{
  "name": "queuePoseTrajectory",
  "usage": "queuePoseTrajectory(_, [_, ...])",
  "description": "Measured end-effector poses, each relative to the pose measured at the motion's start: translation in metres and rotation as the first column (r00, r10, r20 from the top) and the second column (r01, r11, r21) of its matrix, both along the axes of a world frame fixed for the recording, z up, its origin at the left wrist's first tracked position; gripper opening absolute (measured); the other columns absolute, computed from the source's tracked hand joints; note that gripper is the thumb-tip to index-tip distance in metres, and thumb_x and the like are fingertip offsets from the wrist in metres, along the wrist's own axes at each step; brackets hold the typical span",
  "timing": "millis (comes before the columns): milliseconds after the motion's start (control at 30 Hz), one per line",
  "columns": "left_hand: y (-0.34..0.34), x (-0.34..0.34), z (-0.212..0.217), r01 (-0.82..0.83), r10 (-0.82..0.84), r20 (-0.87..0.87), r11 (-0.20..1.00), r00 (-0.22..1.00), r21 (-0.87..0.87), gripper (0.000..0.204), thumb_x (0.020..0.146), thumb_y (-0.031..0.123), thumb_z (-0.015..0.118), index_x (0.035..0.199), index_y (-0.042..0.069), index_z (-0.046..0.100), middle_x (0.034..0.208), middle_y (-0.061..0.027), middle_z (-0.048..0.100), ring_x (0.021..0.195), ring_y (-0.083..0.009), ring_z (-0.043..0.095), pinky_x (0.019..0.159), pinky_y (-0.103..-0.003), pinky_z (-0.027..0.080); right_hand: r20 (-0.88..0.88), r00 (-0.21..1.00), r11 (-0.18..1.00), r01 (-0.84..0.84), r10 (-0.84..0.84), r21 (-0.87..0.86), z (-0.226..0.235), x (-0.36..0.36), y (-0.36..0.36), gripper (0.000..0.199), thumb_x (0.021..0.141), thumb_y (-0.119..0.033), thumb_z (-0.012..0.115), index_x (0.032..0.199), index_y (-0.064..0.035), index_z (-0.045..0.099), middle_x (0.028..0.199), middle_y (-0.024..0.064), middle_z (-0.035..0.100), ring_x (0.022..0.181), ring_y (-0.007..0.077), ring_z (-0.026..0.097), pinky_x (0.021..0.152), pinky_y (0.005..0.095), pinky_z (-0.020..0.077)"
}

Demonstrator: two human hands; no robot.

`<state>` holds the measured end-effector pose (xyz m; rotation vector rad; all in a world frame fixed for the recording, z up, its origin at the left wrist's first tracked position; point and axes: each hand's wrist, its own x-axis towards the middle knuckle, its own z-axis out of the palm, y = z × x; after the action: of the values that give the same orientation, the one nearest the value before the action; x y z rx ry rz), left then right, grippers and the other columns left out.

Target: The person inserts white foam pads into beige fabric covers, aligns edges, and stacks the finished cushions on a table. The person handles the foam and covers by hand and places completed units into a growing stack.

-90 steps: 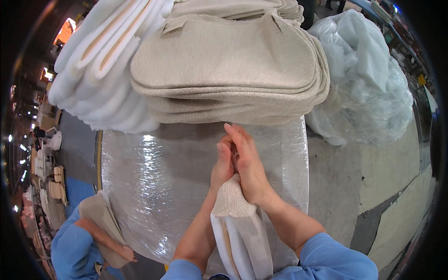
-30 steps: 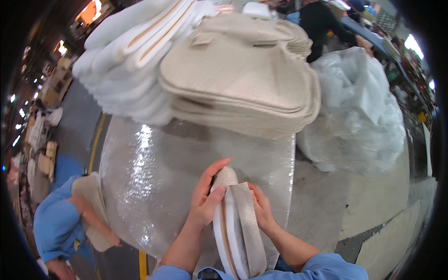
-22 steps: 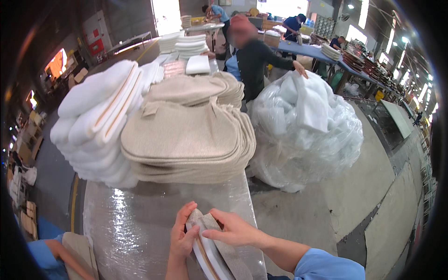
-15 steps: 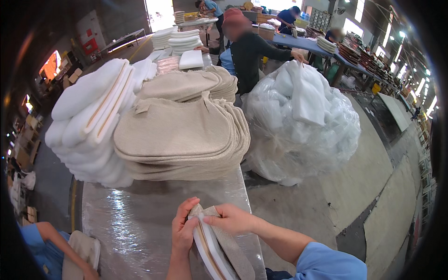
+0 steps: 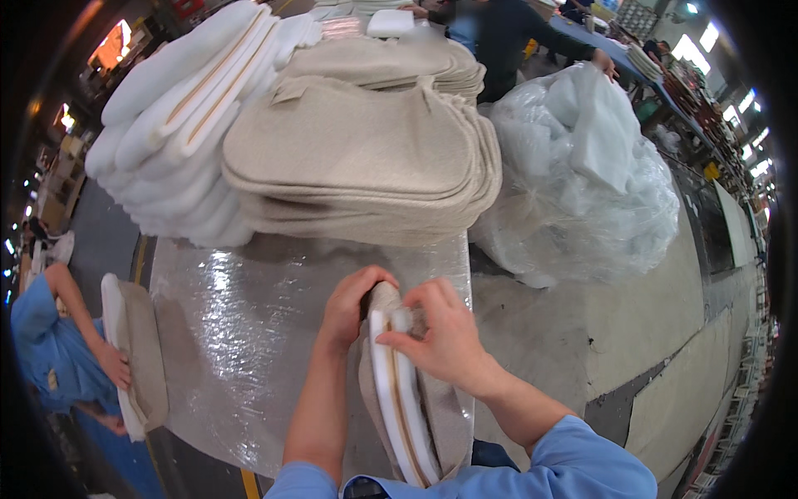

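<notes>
Upright in front of me stands a cushion pad (image 5: 397,407), white padding with a tan layer along its middle, partly inside a beige fabric cover (image 5: 446,407). My left hand (image 5: 356,308) is wrapped round the covered far end, its fingertips partly hidden. At the same end, my right hand (image 5: 445,333) has thumb and fingers closed on a bit of the white padding, slightly blurred, beside the cover's open edge. The cover hangs along both sides of the pad, whose edge faces up between them.
Beyond my hands, a stack of beige covers (image 5: 357,150) sits on the plastic-wrapped table (image 5: 249,333), with white padded pads (image 5: 179,125) at its left. A large clear bag of white padding (image 5: 582,183) stands right. A co-worker (image 5: 58,333) at left handles another cushion (image 5: 137,358).
My view has tipped downward. Both hands and the cushion appear nearer the table's middle, and my right hand has shifted from the cover's edge to the white padding. The left co-worker's cushion shows more fully.
</notes>
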<state>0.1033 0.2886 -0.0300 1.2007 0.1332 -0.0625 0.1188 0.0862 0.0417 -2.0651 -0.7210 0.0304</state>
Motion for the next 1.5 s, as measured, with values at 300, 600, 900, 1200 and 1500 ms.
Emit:
queuePoseTrajectory(300, [-0.019, 0.005, 0.006, 0.013, -0.021, -0.059, 0.992, 0.998, -0.123, 0.032, 0.114, 0.026, 0.049, 0.100, 0.005, 0.069, 0.099, -0.0030, 0.071, 0.089, -0.0102, 0.061, 0.085, -0.028, 0.050, -0.029, 0.996, 0.962, -0.086, 0.082, -0.257, 0.010, 0.016, -0.009, 0.049, 0.088, -0.047, 0.085, 0.090, -0.0036, 0.064, 0.092, 0.0113, 0.059, 0.080, 0.0307, 0.063, 0.070, 0.0420, 0.0526])
queuePoseTrajectory(600, [-0.030, 0.014, -0.012, 0.006, -0.006, -0.012, 1.000, 1.000, 0.000, 0.028, 0.112, 0.030, 0.058, 0.097, 0.007, 0.067, 0.088, 0.0053, 0.061, 0.084, -0.0040, 0.052, 0.076, -0.023, 0.043, -0.083, 0.973, 0.908, -0.230, 0.215, -0.350, -0.002, 0.049, -0.011, 0.037, 0.103, -0.035, 0.066, 0.090, -0.0003, 0.069, 0.096, 0.0184, 0.062, 0.090, 0.0396, 0.067, 0.079, 0.0488, 0.0535])
queuePoseTrajectory(900, [-0.040, 0.020, -0.022, -0.031, 0.024, 0.045, 0.985, 0.999, 0.169, 0.025, 0.106, 0.027, 0.070, 0.092, 0.008, 0.063, 0.082, 0.0073, 0.056, 0.078, -0.0033, 0.046, 0.068, -0.024, 0.039, 0.229, 0.947, 0.872, -0.093, 0.227, -0.480, 0.009, 0.036, -0.013, 0.017, 0.097, -0.021, 0.069, 0.092, -0.0053, 0.072, 0.097, 0.0119, 0.060, 0.095, 0.0300, 0.063, 0.083, 0.0450, 0.0448])
queuePoseTrajectory(1200, [-0.050, 0.025, -0.017, 0.036, -0.029, -0.080, 0.995, 0.996, 0.095, 0.024, 0.102, 0.027, 0.074, 0.094, 0.007, 0.063, 0.084, 0.0058, 0.059, 0.081, -0.0041, 0.050, 0.073, -0.024, 0.043, 0.257, 0.890, 0.926, -0.364, 0.377, -0.101, 0.075, -0.009, -0.010, 0.021, 0.100, -0.025, 0.069, 0.091, -0.0082, 0.061, 0.089, 0.0089, 0.061, 0.083, 0.0317, 0.065, 0.068, 0.0469, 0.0480])
queuePoseTrajectory(1500, [-0.037, 0.000, -0.011, -0.030, 0.029, 0.005, 0.996, 1.000, 0.080, 0.020, 0.104, 0.021, 0.071, 0.117, 0.006, 0.068, 0.103, 0.0037, 0.063, 0.096, -0.0081, 0.055, 0.088, -0.025, 0.046, -0.059, 0.934, 0.834, -0.341, 0.351, -0.433, 0.022, 0.013, -0.012, 0.024, 0.107, -0.031, 0.061, 0.105, -0.0065, 0.061, 0.084, 0.0163, 0.072, 0.076, 0.0405, 0.071, 0.064, 0.0529, 0.0542])
